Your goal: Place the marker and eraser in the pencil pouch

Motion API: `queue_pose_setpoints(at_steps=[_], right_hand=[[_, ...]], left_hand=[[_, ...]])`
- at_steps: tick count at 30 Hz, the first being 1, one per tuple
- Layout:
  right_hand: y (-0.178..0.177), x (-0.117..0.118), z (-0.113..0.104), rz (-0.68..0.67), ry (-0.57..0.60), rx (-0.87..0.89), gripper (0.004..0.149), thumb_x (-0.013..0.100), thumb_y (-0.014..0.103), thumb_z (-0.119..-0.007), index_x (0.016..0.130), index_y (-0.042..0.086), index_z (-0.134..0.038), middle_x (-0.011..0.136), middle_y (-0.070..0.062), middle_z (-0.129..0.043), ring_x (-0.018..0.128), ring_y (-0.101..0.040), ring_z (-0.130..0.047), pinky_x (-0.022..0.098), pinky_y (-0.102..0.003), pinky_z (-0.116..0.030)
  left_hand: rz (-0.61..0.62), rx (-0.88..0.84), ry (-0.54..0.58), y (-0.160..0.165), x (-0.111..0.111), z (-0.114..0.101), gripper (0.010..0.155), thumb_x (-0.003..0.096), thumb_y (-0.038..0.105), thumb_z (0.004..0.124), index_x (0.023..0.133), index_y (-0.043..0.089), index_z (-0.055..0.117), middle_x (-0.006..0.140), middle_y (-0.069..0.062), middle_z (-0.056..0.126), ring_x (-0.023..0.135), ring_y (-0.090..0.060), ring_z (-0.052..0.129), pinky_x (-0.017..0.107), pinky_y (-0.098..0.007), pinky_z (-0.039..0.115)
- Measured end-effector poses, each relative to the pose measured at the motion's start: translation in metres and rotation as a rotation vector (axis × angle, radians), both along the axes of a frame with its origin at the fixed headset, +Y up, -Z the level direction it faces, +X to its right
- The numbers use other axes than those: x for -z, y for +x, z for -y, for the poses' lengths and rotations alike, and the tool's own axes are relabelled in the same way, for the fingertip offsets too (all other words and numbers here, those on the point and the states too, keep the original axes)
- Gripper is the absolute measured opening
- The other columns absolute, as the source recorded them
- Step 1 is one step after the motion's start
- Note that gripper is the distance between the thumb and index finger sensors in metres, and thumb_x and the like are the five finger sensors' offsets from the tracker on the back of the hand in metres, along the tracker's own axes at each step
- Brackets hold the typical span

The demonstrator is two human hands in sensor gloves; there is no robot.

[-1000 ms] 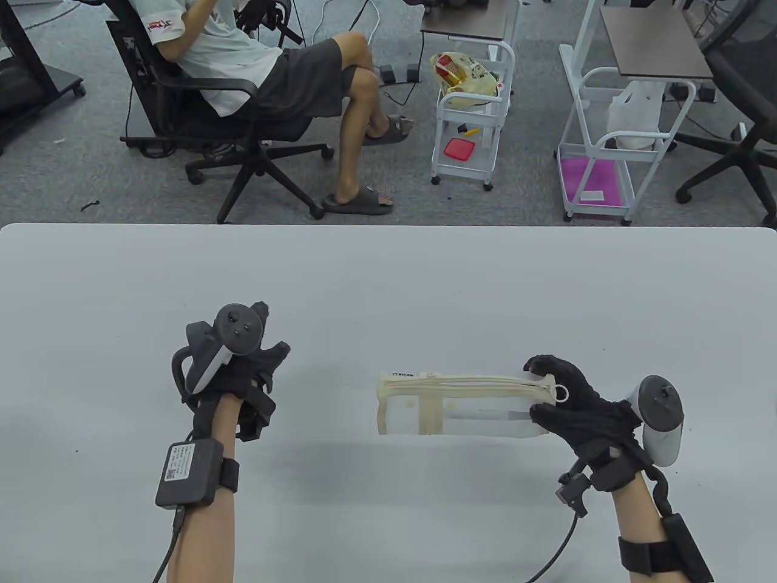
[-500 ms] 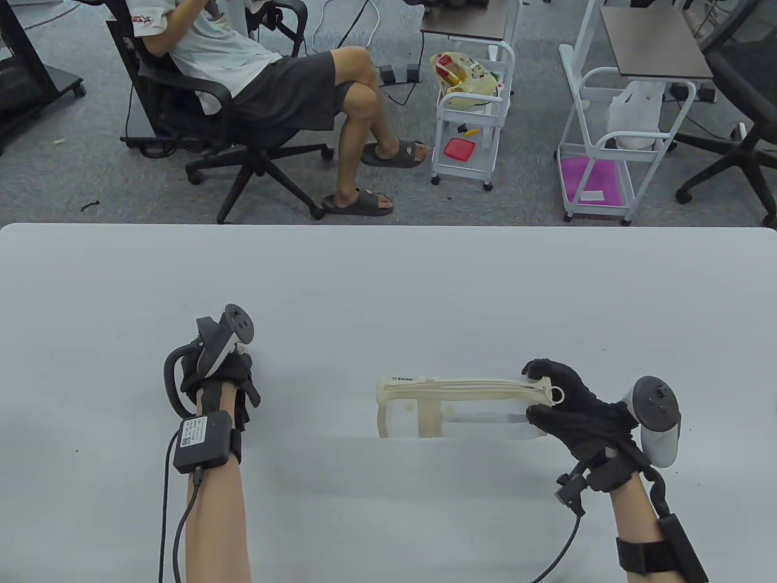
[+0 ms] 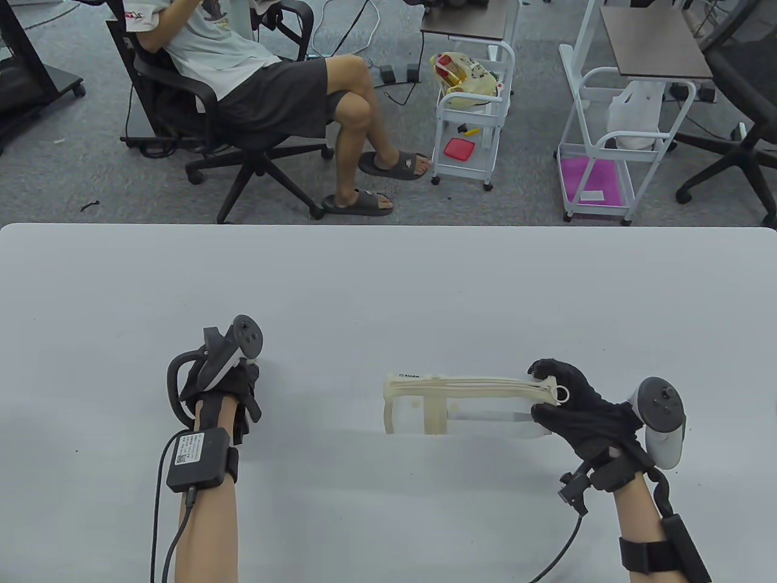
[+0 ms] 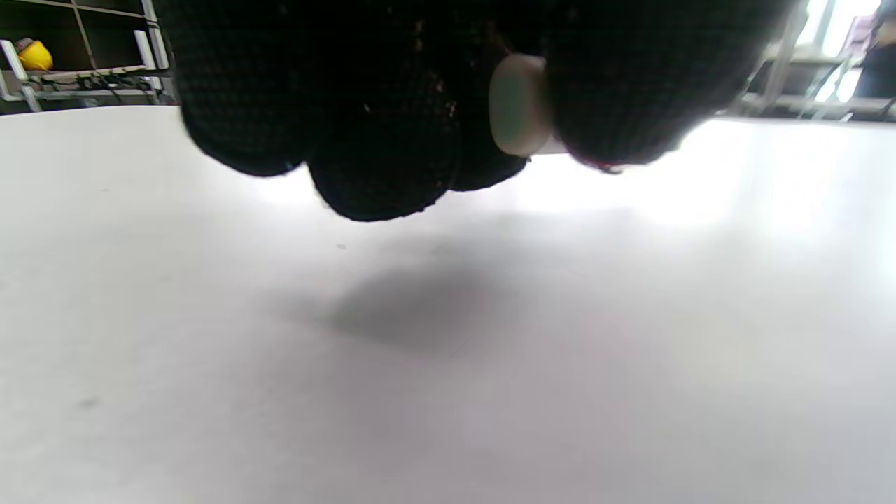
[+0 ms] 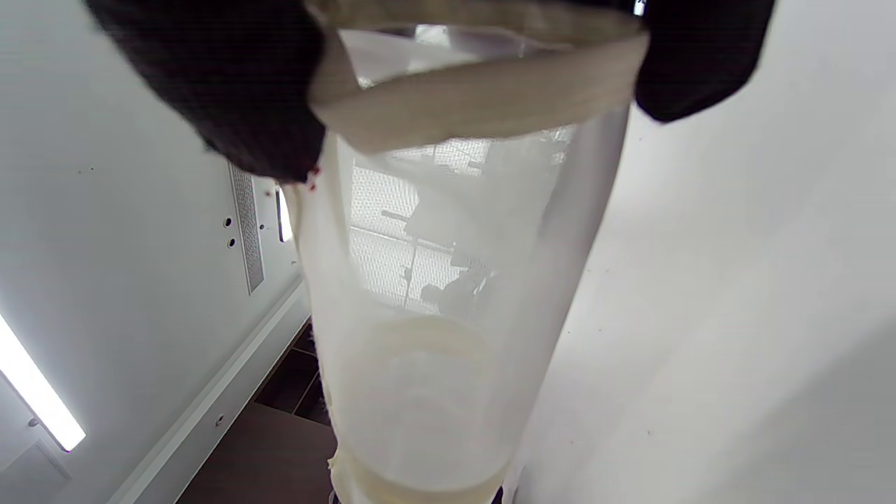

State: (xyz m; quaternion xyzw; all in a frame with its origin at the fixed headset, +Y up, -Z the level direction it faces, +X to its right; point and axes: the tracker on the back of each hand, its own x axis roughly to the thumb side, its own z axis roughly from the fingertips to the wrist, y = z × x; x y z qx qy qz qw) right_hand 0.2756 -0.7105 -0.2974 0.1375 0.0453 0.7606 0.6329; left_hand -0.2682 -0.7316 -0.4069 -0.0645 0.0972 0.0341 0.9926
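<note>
The right hand (image 3: 580, 407) grips one end of the pencil pouch (image 3: 461, 408), at the end where the zipper pull ring (image 3: 563, 392) hangs, with fingers above the zipper edge and the thumb below it. The pouch is translucent with cream trim and stretches out toward the left from that hand, over the grey counter (image 3: 388, 285); its shadow falls on the counter just below it. In the right wrist view the pouch (image 5: 448, 280) hangs away from the camera with its cream band (image 5: 483, 91) pinched between the dark gloved fingers (image 5: 217, 91). A long pale shape shows faintly through the pouch wall in the table view, but what it is cannot be told.

The left hand (image 3: 224, 382) sits well apart from the pouch, on the left side of the counter, curled into a narrow fist. The left wrist view shows its fingers (image 4: 378, 140) closed around a small pale rounded object (image 4: 519, 105), only the end of which sticks out; whether this is the eraser or the marker cannot be told. That hand hovers just above the counter (image 4: 448, 364), with a soft shadow beneath it.

Beyond the counter, a person (image 3: 255, 79) sits in an office chair, and two white carts (image 3: 470, 121) stand on the carpet.
</note>
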Motion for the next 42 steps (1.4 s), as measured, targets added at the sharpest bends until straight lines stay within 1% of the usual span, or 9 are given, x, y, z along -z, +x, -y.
queue_pose_setpoints(at_steps=[5, 10, 17, 22, 24, 27, 32, 38, 42], right_hand=[[0.001, 0.000, -0.001, 0.000, 0.000, 0.014, 0.071, 0.044, 0.041, -0.090, 0.106, 0.025, -0.058, 0.113, -0.020, -0.050, 0.093, -0.051, -0.072, 0.055, -0.063, -0.072], [0.001, 0.000, -0.001, -0.003, 0.003, 0.024, 0.071, 0.044, 0.041, -0.090, 0.106, 0.026, -0.058, 0.113, -0.020, -0.050, 0.093, -0.051, -0.071, 0.056, -0.063, -0.072], [-0.003, 0.000, -0.002, -0.018, 0.012, 0.041, 0.071, 0.044, 0.041, -0.090, 0.106, 0.025, -0.058, 0.113, -0.020, -0.050, 0.093, -0.051, -0.071, 0.056, -0.063, -0.072], [-0.006, -0.001, -0.004, -0.035, 0.023, 0.053, 0.072, 0.044, 0.042, -0.090, 0.106, 0.025, -0.058, 0.113, -0.020, -0.050, 0.093, -0.051, -0.072, 0.056, -0.063, -0.072], [-0.008, -0.002, -0.005, -0.051, 0.027, 0.056, 0.072, 0.044, 0.042, -0.090, 0.106, 0.025, -0.058, 0.113, -0.021, -0.050, 0.093, -0.051, -0.072, 0.055, -0.063, -0.072], [-0.010, -0.003, -0.006, -0.065, 0.031, 0.054, 0.072, 0.044, 0.041, -0.090, 0.106, 0.025, -0.058, 0.113, -0.020, -0.050, 0.093, -0.051, -0.072, 0.055, -0.063, -0.072], [-0.013, -0.003, -0.007, -0.068, 0.036, 0.032, 0.072, 0.044, 0.041, -0.090, 0.106, 0.025, -0.058, 0.112, -0.021, -0.051, 0.091, -0.050, -0.074, 0.055, -0.062, -0.073], [-0.018, -0.005, -0.008, -0.082, 0.043, 0.047, 0.071, 0.044, 0.041, -0.090, 0.106, 0.025, -0.058, 0.112, -0.021, -0.051, 0.091, -0.050, -0.074, 0.055, -0.062, -0.073], [-0.018, -0.005, -0.009, -0.081, 0.050, 0.045, 0.071, 0.044, 0.041, -0.090, 0.106, 0.025, -0.058, 0.112, -0.021, -0.052, 0.091, -0.050, -0.075, 0.055, -0.062, -0.073]], left_hand=[[0.164, -0.136, 0.162, 0.043, -0.026, -0.057, 0.050, 0.0396, 0.043, 0.080, 0.089, 0.037, 0.078, 0.075, -0.002, 0.099, 0.053, -0.017, 0.105, 0.041, -0.036, 0.093], [0.406, -0.167, 0.354, 0.111, -0.071, -0.122, 0.049, 0.0374, 0.043, 0.078, 0.086, 0.040, 0.083, 0.071, -0.001, 0.102, 0.048, -0.014, 0.106, 0.038, -0.034, 0.095], [0.647, -0.123, 0.447, 0.196, -0.124, -0.166, 0.049, 0.0371, 0.045, 0.077, 0.085, 0.042, 0.085, 0.069, 0.000, 0.101, 0.048, -0.013, 0.104, 0.039, -0.034, 0.093], [0.724, -0.125, 0.334, 0.240, -0.137, -0.174, 0.045, 0.0373, 0.041, 0.078, 0.081, 0.042, 0.090, 0.073, -0.001, 0.099, 0.053, -0.015, 0.104, 0.042, -0.035, 0.093], [0.729, -0.059, 0.274, 0.255, -0.136, -0.172, 0.045, 0.0380, 0.038, 0.078, 0.081, 0.041, 0.091, 0.077, -0.001, 0.099, 0.055, -0.016, 0.104, 0.044, -0.036, 0.093], [0.718, 0.026, 0.257, 0.265, -0.133, -0.170, 0.046, 0.0381, 0.034, 0.078, 0.081, 0.039, 0.091, 0.078, 0.000, 0.099, 0.056, -0.015, 0.105, 0.044, -0.035, 0.094], [0.701, 0.151, 0.390, 0.274, -0.134, -0.167, 0.050, 0.0371, 0.037, 0.081, 0.086, 0.035, 0.086, 0.075, 0.000, 0.101, 0.053, -0.015, 0.106, 0.042, -0.035, 0.094], [0.735, 0.325, 0.467, 0.288, -0.140, -0.158, 0.065, 0.0328, 0.047, 0.084, 0.096, 0.033, 0.077, 0.071, 0.006, 0.101, 0.053, -0.011, 0.105, 0.043, -0.033, 0.094], [0.721, 0.336, 0.431, 0.290, -0.136, -0.159, 0.070, 0.0312, 0.052, 0.083, 0.098, 0.033, 0.073, 0.072, 0.007, 0.097, 0.057, -0.013, 0.102, 0.047, -0.035, 0.091]])
